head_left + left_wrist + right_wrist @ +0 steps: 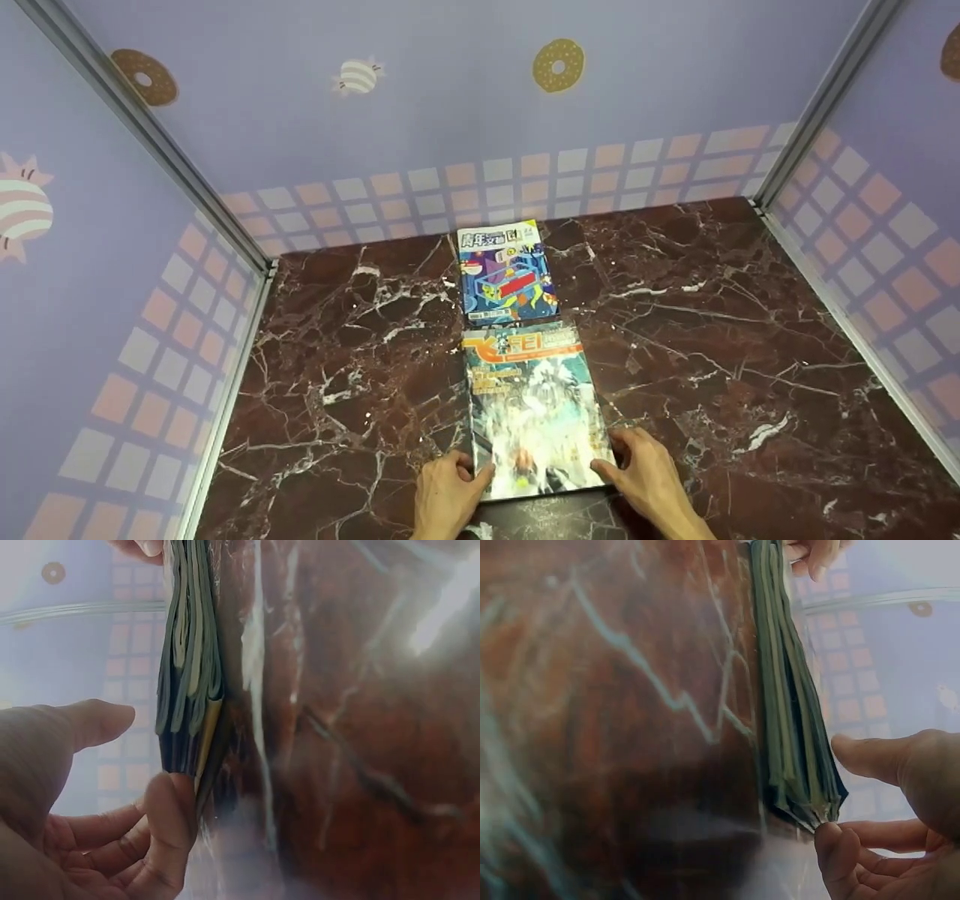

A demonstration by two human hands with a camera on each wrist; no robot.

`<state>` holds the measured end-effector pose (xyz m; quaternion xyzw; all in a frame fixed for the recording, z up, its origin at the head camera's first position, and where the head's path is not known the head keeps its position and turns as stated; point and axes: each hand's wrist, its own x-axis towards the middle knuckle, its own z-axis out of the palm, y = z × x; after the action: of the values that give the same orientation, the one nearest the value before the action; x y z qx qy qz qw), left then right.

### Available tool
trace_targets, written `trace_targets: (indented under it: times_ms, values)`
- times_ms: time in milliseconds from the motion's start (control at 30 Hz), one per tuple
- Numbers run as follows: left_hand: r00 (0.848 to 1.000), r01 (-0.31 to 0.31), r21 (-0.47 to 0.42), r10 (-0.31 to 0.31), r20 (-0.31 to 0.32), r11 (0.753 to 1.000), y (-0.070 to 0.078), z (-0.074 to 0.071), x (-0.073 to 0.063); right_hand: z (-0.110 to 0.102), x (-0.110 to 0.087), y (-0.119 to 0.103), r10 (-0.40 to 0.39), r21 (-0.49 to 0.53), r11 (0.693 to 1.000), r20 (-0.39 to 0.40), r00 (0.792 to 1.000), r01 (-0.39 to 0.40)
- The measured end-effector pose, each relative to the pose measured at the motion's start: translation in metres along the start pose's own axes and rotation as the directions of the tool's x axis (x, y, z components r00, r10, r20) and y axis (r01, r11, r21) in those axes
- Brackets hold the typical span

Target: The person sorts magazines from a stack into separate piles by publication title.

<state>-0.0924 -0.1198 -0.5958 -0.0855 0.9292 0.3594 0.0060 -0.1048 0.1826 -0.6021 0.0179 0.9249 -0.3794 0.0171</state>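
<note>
A stack of several magazines (536, 412) lies at the near middle of the table, the top one with a glossy, pale-glaring cover and an orange title band. In the wrist views its pages and spines show layered and slightly fanned. My left hand (450, 491) is at its left edge, fingertips touching the corner and thumb apart from the cover. On the opposite side my right hand (649, 476) touches the right near corner with its fingertips, the thumb right at the cover. Beyond the stack lies another magazine (506, 274) with a colourful blue cover.
The table (360, 420) has a dark red-brown marbled surface with white veins. Purple panels with pink and white squares enclose it: a back wall (450, 112), a left wall (97, 315) and a right wall (885, 165). Metal strips (225, 420) run along the table's sides.
</note>
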Motion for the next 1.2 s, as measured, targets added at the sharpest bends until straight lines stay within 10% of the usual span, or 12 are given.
trace_targets:
  times_ms: [700, 967, 1200]
  values:
    - [0.997, -0.057, 0.017, 0.058, -0.046, 0.998, -0.043, 0.039, 0.012, 0.001, 0.001, 0.003, 0.148, 0.044, 0.987, 0.107, 0.983, -0.153]
    - [0.997, 0.054, 0.003, -0.054, 0.049, 0.999, -0.033, 0.032, 0.015, 0.008, 0.005, 0.017, 0.121, 0.106, 0.986, 0.087, 0.989, -0.13]
    - [0.999, 0.05, 0.026, -0.05, -0.021, 0.998, -0.018, 0.028, 0.008, 0.007, 0.003, 0.016, 0.126, 0.125, 0.983, 0.082, 0.989, -0.135]
